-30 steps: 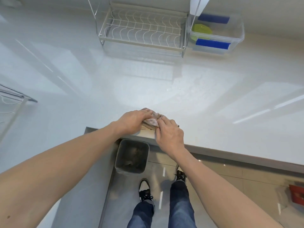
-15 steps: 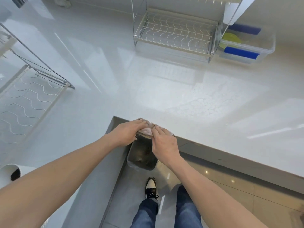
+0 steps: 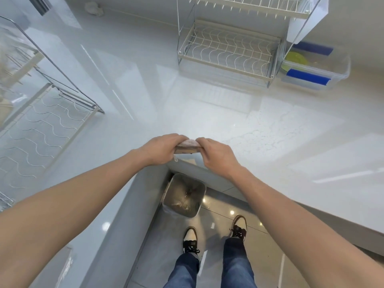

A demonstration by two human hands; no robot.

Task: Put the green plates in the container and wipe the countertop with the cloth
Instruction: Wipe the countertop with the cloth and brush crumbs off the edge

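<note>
Wiping step in hand, judging by layout: green plates (image 3: 293, 60) already inside the clear container (image 3: 340, 65) at upper right of frame, next to the wire dish rack (image 3: 226, 48). Cloth (image 3: 188, 144) bunched at centre of frame, right at the inner corner edge of the white countertop (image 3: 207, 109). Left hand (image 3: 161, 149) and right hand (image 3: 216, 154) both clenched around the cloth, one at each end, fingers curled over it. Cloth apparently at or just above the counter edge; contact with the surface hard to tell. Metal bin (image 3: 184, 196) on the floor directly below the corner, shoes (image 3: 239, 226) just beside it. Second wire rack (image 3: 41, 129) at left of frame. Faint streaks on the counter to the right of the hands, possibly wet. Next move likely calls for spreading or refolding the cloth, then pressing it flat and sweeping across the unwiped counter, keeping clear of both racks.
</note>
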